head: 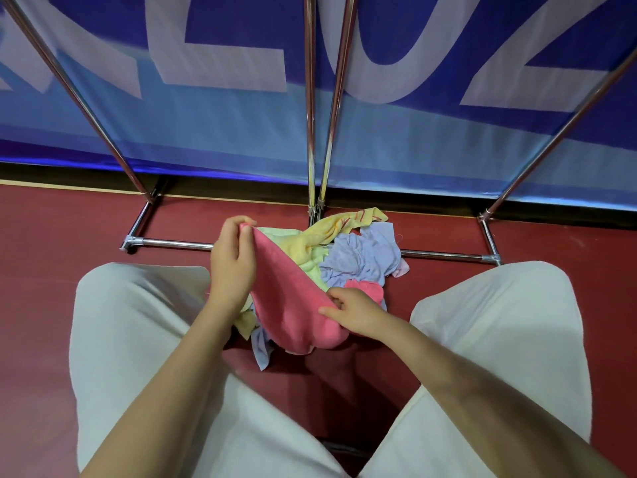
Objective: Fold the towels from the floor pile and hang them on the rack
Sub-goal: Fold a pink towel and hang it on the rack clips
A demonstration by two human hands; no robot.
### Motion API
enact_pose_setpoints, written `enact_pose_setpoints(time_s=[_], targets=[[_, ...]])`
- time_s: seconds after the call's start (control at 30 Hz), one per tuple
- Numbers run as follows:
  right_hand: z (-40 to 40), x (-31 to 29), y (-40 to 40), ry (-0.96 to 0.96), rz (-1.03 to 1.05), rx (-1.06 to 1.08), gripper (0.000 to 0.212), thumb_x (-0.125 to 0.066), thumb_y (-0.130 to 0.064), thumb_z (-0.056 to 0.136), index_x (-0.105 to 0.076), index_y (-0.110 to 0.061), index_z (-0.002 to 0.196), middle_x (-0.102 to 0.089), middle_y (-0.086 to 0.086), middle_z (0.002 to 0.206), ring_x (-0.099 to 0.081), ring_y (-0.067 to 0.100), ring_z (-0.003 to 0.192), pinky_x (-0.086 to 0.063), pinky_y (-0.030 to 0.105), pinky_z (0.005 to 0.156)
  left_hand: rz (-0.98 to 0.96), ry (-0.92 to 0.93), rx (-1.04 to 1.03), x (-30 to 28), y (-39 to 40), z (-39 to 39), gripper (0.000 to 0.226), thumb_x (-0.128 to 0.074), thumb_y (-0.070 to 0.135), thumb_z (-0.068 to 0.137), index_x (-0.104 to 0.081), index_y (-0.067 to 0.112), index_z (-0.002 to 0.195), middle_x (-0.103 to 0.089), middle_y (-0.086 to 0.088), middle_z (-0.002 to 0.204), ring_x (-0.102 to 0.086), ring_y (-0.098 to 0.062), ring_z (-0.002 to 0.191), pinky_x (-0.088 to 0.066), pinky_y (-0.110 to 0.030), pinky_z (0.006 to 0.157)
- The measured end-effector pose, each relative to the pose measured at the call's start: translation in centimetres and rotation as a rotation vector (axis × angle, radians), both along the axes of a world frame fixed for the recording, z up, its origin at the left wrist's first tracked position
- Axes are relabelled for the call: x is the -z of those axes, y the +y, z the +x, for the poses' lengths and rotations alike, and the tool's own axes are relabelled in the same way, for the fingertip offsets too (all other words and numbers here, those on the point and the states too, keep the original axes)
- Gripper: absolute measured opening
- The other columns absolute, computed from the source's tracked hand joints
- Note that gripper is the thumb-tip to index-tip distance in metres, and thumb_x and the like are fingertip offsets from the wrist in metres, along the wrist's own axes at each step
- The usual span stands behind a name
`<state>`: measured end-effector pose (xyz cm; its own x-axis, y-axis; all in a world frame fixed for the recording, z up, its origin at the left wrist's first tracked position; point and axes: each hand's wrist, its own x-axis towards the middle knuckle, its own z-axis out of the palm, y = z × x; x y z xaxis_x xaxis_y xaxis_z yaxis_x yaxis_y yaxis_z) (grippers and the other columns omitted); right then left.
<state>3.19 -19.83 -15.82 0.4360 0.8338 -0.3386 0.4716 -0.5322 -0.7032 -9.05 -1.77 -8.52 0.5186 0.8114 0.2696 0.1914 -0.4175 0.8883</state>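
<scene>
The soft pink terry towel (282, 305) hung slantwise between both grips — left hand (231, 257) pinched its far upper corner, right hand (355, 313) pinched the nearer edge, above the pile.

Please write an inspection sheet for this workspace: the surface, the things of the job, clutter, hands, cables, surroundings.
Surface: dark red floor.
Job's things: pink towel lifted from the towel pile of yellow, green and lavender cloths; chrome rack stands behind the pile, and no towel shows on the bars in view.
Clutter: nothing seen.
Hands: left hand pinches the pink towel's upper corner; right hand grips its lower edge.
Cables: nothing seen.
Surroundings: blue banner with large pale letters behind the rack; the person's knees in pale trousers on both sides.
</scene>
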Motion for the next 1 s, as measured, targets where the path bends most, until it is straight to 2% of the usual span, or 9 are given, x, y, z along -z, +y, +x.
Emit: enact_pose_setpoints(time_s=[0.13,0.3,0.37,0.5,0.57,0.67,0.73,0.87,1.0], targets=[[0.3,1.2,-1.0,-0.056,-0.009,-0.009,0.042,-0.065,-0.029,0.089,-0.034,-0.028,0.060,-0.036,-0.008,0.062,-0.034,0.007,0.057,-0.027,0.027,0.058,-0.023,-0.070,-0.121,-0.3,1.4,-0.7,0.019,-0.039,0.010,0.097,-0.058,0.010,0.102,-0.057,0.010,0.096,-0.050,0.008,0.085,-0.034,-0.002,0.082],[0.7,2.2,-2.0,-0.174,0.146,0.033,0.047,-0.073,-0.027,0.082,-0.032,-0.039,0.061,-0.048,-0.007,0.081,-0.044,0.015,0.089,-0.031,0.024,0.085,-0.178,-0.130,-0.288,-0.3,3.1,-2.0,0.019,-0.038,0.012,0.098,-0.056,0.018,0.101,-0.057,0.005,0.102,-0.050,-0.005,0.094,-0.035,-0.002,0.079],[0.9,2.2,-2.0,-0.201,0.186,0.035,0.049,-0.073,-0.028,0.082,-0.031,-0.039,0.060,-0.052,-0.005,0.081,-0.048,0.016,0.088,-0.035,0.027,0.088,-0.222,-0.143,-0.334,-0.3,3.5,-2.4,0.019,-0.038,0.012,0.098,-0.056,0.017,0.102,-0.056,0.003,0.104,-0.050,-0.006,0.097,-0.035,-0.001,0.079],[1.2,1.8,-2.4,-0.242,0.153,0.046,0.030,-0.066,-0.034,0.086,-0.044,-0.030,0.067,-0.044,-0.009,0.065,-0.046,0.017,0.070,-0.042,0.036,0.077,-0.237,-0.144,-0.379,-0.1,4.0,-2.9,0.019,-0.037,0.012,0.099,-0.055,0.017,0.103,-0.056,0.001,0.105,-0.049,-0.007,0.098,-0.035,-0.001,0.078],[1.6,1.7,-2.8,-0.249,0.107,0.072,0.024,-0.064,-0.035,0.088,-0.049,-0.019,0.077,-0.048,-0.003,0.068,-0.046,0.019,0.068,-0.036,0.034,0.064,-0.215,-0.134,-0.385,0.0,4.0,-3.0,0.019,-0.037,0.012,0.099,-0.055,0.017,0.103,-0.055,0.002,0.105,-0.048,-0.006,0.097,-0.034,-0.001,0.079],[2.5,1.0,-3.3,-0.299,0.078,0.130,0.024,-0.063,-0.032,0.089,-0.043,-0.020,0.082,-0.043,-0.005,0.062,-0.042,0.018,0.062,-0.028,0.033,0.056,-0.187,-0.120,-0.383,0.2,4.0,-3.1,0.021,-0.037,0.011,0.099,-0.057,0.014,0.106,-0.055,0.002,0.105,-0.047,-0.004,0.096,-0.033,0.000,0.079],[3.1,0.6,-3.4,-0.295,0.087,0.190,0.024,-0.063,-0.030,0.090,-0.042,-0.021,0.083,-0.040,-0.007,0.059,-0.041,0.018,0.059,-0.029,0.032,0.054,-0.182,-0.110,-0.388,0.4,4.0,-3.1,0.024,-0.037,0.011,0.099,-0.059,0.009,0.108,-0.056,0.002,0.105,-0.048,-0.005,0.096,-0.033,0.000,0.078],[4.0,-0.2,-3.7,-0.243,0.113,0.266,0.018,-0.064,-0.028,0.089,-0.046,-0.027,0.082,-0.048,-0.003,0.061,-0.047,0.016,0.058,-0.036,0.032,0.056,-0.200,-0.104,-0.413,0.5,4.1,-3.3,0.019,-0.037,0.012,0.099,-0.055,0.018,0.103,-0.056,0.002,0.106,-0.049,-0.008,0.098,-0.034,-0.002,0.078],[4.3,-1.6,-4.0,-0.102,0.227,0.341,0.009,-0.067,-0.021,0.088,-0.062,-0.023,0.081,-0.047,-0.006,0.059,-0.046,0.001,0.054,-0.033,0.014,0.052,-0.267,-0.125,-0.478,0.7,4.7,-3.5,0.023,-0.037,0.014,0.098,-0.058,0.015,0.107,-0.055,0.001,0.106,-0.049,-0.010,0.100,-0.037,-0.018,0.086]])
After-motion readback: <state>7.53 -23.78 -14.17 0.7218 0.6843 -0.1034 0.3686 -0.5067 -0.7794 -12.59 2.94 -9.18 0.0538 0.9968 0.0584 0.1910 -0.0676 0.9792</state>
